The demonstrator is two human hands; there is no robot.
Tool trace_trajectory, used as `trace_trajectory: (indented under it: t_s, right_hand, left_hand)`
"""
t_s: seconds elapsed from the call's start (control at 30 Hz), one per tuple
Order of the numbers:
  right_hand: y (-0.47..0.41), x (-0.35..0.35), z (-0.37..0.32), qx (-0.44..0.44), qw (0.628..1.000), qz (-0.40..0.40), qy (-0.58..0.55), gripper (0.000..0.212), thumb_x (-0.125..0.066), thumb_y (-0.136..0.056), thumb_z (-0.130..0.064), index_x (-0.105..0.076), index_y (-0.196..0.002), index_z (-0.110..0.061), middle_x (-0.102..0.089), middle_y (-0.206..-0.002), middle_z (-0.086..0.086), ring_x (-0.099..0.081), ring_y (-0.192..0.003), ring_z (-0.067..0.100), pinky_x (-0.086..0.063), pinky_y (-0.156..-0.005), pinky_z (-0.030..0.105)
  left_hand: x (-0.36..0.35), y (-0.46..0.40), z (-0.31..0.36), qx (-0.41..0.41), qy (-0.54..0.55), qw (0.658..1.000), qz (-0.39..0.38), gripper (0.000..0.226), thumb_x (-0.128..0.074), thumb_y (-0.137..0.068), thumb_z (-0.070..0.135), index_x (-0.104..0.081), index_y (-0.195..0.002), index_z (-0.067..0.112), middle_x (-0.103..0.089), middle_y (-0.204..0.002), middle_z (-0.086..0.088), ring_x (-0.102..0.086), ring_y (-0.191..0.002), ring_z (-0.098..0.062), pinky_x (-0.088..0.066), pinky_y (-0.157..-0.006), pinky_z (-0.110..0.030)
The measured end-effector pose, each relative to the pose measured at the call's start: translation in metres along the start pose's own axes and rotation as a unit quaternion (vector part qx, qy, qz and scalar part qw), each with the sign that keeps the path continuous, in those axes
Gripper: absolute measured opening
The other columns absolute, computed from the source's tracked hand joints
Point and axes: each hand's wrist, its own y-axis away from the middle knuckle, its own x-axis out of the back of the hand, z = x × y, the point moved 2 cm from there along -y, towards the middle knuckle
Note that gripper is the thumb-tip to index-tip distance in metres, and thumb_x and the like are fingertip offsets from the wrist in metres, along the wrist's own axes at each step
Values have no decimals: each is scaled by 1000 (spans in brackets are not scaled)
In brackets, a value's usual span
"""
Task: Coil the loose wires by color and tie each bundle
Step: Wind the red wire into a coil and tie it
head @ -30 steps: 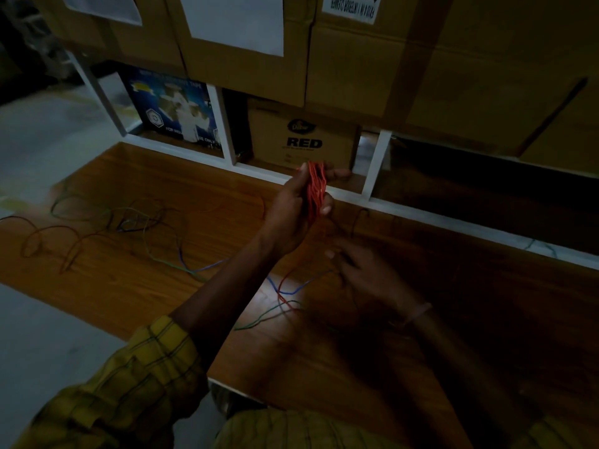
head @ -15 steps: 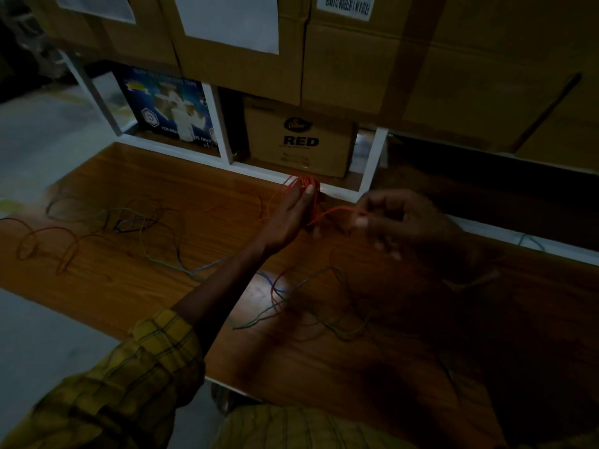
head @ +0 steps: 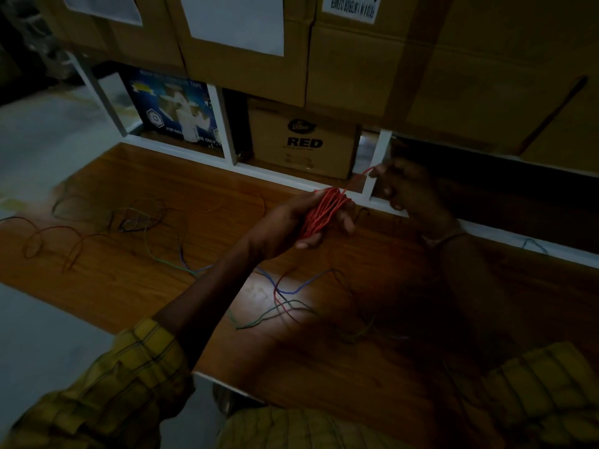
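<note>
1. Scene dim; one lit patch on the wooden tabletop, the right side in deep shadow.
2. Left hand is raised above the tabletop, fingers curled round a red wire coil. The coil is a long bundle of several loops running up through the palm, its top end showing above the fingers.
3. Right hand is up and to the right of the coil, close to the white shelf frame. Thumb and forefinger pinch the free red wire end, which runs taut from the top of the coil to the fingertips. The other fingers look curled, though shadow makes this hard to confirm.
4. Loose wires lie on the tabletop below the hands: red, blue and green strands crossing in the lit patch.
5. A second tangle of wires, green, blue and dark, lies to the left, with a dark red wire looping toward the left edge.
6. Both arms wear yellow checked sleeves.
7. Behind the tabletop: a cardboard box printed "RED" and a blue box in the shelf bays, larger cartons stacked above.
</note>
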Motion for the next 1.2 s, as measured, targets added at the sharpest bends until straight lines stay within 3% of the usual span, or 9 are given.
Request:
trace_trajectory:
  t_s: [0.13,0.2,0.37,0.47,0.53,0.63,0.83,0.97,1.2]
  right_hand:
    - [23,-29,24,4,994,-29,108,21,-52,-106,-33,-71,-99,-27,-68,-100,-1,-65,-95,19,-52,-82,35]
    - [44,-47,33,-27,987,-84,131,25,-48,-107,-39,-69,-104,-26,-66,-92,-1,-63,-84,15,-50,-75,30]
    - [97,-82,39,-61,970,-206,112,23,-52,-106,-37,-70,-95,-28,-64,-69,-3,-57,-52,1,-45,-57,27]
    - [119,-84,15,4,951,-264,159,31,-55,-105,-34,-66,-77,-28,-68,-64,3,-63,-51,6,-48,-53,32]
    - [128,-80,-8,9,947,-291,134,26,-56,-105,-30,-68,-88,-16,-70,-67,11,-66,-51,22,-52,-52,40]
    - [128,-65,-38,-2,940,-323,107,19,-57,-104,-24,-69,-105,-10,-70,-69,18,-62,-44,28,-48,-46,34]
    - [104,-14,-78,45,961,-271,43,27,-56,-97,-30,-69,-105,-9,-65,-63,4,-54,-43,13,-44,-39,22]
    - [74,15,-70,35,970,-214,-113,30,-50,-103,-25,-62,-107,1,-51,-55,1,-40,-34,10,-40,-36,22]
    - [28,19,-32,-4,908,-229,-350,37,-41,-108,-28,-60,-118,2,-44,-59,-4,-30,-39,4,-31,-39,20]
  left_hand:
    - [0,-3,5,-30,73,997,7,62,-12,-117,35,-35,-153,-10,-50,-132,-31,-42,-43,-6,-20,-51,-34]
    - [-1,-5,7,-52,129,990,24,64,-14,-117,37,-30,-155,-12,-54,-132,-25,-43,-44,-6,-19,-53,-32]
    - [4,-15,16,-74,203,969,123,61,-21,-117,39,-29,-160,-4,-56,-150,-23,-59,-61,-12,-46,-69,-27]
    - [10,-23,12,-53,124,976,174,60,-23,-116,42,-36,-157,-1,-52,-156,-22,-74,-87,-24,-58,-84,-34]
    - [14,-26,3,-29,13,980,196,58,-26,-115,46,-42,-153,6,-62,-147,-21,-73,-109,-36,-53,-103,-46]
    - [17,-24,-8,23,-108,970,218,64,-37,-109,58,-37,-159,18,-56,-150,-18,-63,-130,-37,-45,-116,-59]
    - [7,-11,-10,32,-224,959,171,42,-31,-114,45,-46,-147,25,-59,-145,-9,-65,-123,-24,-54,-105,-54]
    - [9,-4,-11,43,-224,960,164,35,-33,-115,41,-52,-142,27,-61,-138,-9,-64,-98,-13,-51,-76,-28]
    - [11,7,-3,44,-140,986,77,46,-27,-117,32,-47,-143,1,-67,-123,-28,-51,-62,-21,-41,-49,-25]
